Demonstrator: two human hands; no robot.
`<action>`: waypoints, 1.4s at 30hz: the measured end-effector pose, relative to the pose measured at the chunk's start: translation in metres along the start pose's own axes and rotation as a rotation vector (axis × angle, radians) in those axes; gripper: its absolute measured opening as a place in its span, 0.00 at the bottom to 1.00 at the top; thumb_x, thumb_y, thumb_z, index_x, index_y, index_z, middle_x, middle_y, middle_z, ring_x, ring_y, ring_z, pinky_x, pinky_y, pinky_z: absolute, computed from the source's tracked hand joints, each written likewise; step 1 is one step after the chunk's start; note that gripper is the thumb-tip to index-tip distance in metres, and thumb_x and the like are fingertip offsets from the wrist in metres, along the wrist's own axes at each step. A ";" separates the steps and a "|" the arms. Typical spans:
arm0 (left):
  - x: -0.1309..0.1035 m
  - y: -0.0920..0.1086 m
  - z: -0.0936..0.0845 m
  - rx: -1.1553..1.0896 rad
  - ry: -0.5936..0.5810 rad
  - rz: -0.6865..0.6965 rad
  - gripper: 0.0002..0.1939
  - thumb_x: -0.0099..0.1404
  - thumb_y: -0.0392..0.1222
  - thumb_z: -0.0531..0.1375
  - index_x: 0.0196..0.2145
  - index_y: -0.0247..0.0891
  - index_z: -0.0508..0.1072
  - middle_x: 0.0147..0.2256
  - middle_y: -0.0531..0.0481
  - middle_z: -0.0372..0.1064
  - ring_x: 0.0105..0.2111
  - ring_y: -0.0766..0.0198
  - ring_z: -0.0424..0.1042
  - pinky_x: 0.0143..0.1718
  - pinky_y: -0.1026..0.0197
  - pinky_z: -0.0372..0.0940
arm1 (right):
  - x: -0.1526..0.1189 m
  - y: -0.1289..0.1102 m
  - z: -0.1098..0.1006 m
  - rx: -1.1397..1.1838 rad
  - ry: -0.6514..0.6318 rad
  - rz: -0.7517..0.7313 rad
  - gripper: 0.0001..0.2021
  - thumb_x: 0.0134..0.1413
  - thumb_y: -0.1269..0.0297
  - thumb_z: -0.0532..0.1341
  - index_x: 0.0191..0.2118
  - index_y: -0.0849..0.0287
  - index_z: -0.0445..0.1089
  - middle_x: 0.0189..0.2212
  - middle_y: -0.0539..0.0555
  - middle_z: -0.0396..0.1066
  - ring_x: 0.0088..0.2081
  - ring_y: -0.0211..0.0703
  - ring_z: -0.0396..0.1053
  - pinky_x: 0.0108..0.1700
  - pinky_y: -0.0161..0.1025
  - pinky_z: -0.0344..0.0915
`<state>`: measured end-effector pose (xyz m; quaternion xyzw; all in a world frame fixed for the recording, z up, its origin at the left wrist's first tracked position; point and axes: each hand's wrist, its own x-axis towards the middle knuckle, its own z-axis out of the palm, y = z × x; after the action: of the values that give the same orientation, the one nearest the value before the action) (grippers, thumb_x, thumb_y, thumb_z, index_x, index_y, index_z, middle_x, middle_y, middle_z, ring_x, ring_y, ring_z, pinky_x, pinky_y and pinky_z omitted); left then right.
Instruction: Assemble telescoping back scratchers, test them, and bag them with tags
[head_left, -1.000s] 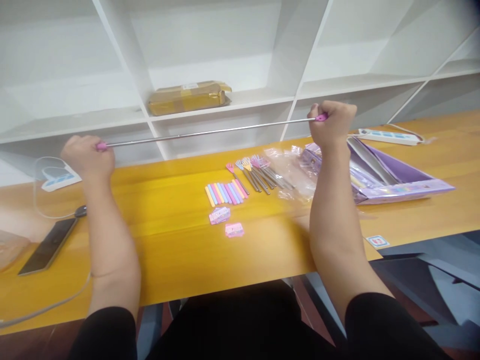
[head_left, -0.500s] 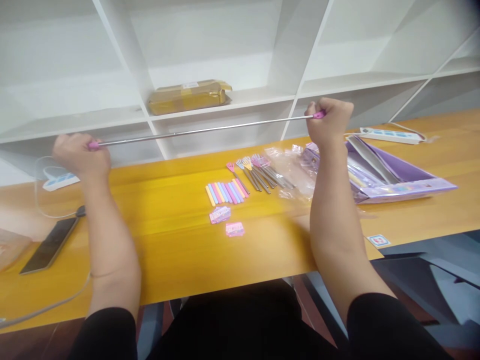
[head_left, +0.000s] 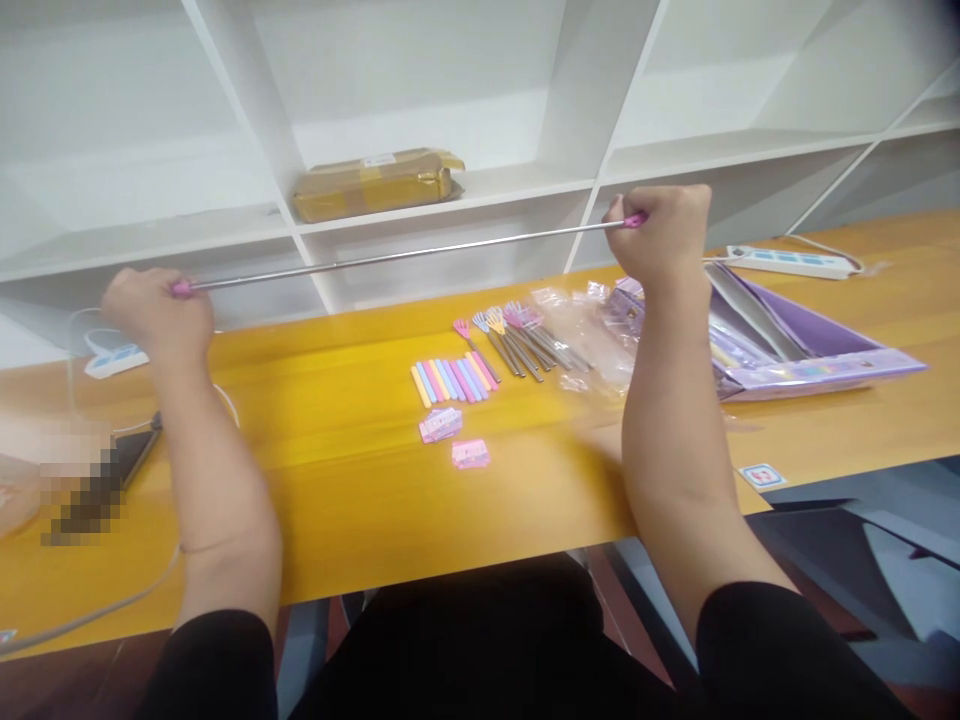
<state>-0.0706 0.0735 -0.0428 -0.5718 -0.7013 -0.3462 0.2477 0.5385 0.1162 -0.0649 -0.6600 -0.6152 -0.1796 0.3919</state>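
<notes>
A telescopic back scratcher (head_left: 412, 253) with a thin metal rod and pink ends is stretched out in the air between my hands. My left hand (head_left: 161, 312) is closed round its left end, and my right hand (head_left: 666, 232) grips the right end, the slightly higher one. Below on the table lie several back scratcher heads on metal rods (head_left: 525, 340), with pink, blue and yellow claws. A row of pastel tubes (head_left: 454, 380) sits beside them. Two small groups of pink printed cards, one pile (head_left: 441, 425) and another (head_left: 470, 454), lie nearer me.
Clear plastic bags (head_left: 581, 330) lie beside a purple open box (head_left: 817, 370) on the right. Power strips (head_left: 791, 262) stand at the back. A taped brown parcel (head_left: 379, 186) rests on the white shelf (head_left: 517, 182). At the left, a dark phone (head_left: 139, 455) lies partly blurred out, near cables.
Both hands have shifted very slightly with the back scratcher still stretched between them. The camera view has moved a little. At the left edge something pale now appears over the phone.
</notes>
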 end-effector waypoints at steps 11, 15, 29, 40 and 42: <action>0.001 0.013 0.004 0.104 -0.036 -0.022 0.18 0.64 0.41 0.63 0.26 0.44 0.54 0.27 0.52 0.49 0.35 0.56 0.48 0.39 0.50 0.45 | 0.000 0.001 -0.004 -0.034 0.009 0.044 0.27 0.72 0.71 0.62 0.28 0.49 0.44 0.24 0.45 0.43 0.33 0.44 0.43 0.41 0.42 0.52; 0.002 0.016 0.004 0.124 -0.083 -0.020 0.17 0.65 0.39 0.62 0.26 0.44 0.55 0.27 0.52 0.49 0.36 0.56 0.46 0.38 0.50 0.42 | -0.001 0.004 -0.001 -0.034 0.003 0.042 0.27 0.73 0.70 0.62 0.29 0.47 0.43 0.24 0.46 0.42 0.33 0.46 0.42 0.42 0.43 0.54; -0.002 0.028 -0.001 0.146 -0.149 -0.043 0.16 0.68 0.44 0.61 0.27 0.42 0.57 0.29 0.52 0.47 0.34 0.56 0.42 0.38 0.50 0.40 | -0.002 0.019 -0.002 -0.001 -0.008 -0.007 0.26 0.72 0.67 0.62 0.29 0.47 0.43 0.26 0.47 0.42 0.34 0.47 0.42 0.43 0.43 0.54; 0.001 0.029 -0.003 0.288 -0.252 -0.070 0.12 0.72 0.41 0.57 0.30 0.42 0.62 0.28 0.53 0.46 0.31 0.56 0.42 0.38 0.53 0.43 | -0.002 0.021 -0.005 -0.053 -0.042 -0.057 0.27 0.76 0.64 0.62 0.30 0.48 0.43 0.25 0.47 0.44 0.33 0.48 0.42 0.42 0.42 0.56; 0.000 0.029 -0.005 0.319 -0.291 -0.047 0.11 0.73 0.41 0.55 0.30 0.42 0.62 0.29 0.53 0.46 0.31 0.56 0.43 0.37 0.54 0.44 | -0.003 0.021 -0.007 -0.038 -0.060 -0.071 0.27 0.76 0.64 0.62 0.28 0.48 0.44 0.24 0.48 0.48 0.33 0.48 0.41 0.42 0.42 0.54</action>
<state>-0.0426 0.0728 -0.0339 -0.5529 -0.7886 -0.1501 0.2232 0.5602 0.1105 -0.0689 -0.6502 -0.6463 -0.1851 0.3539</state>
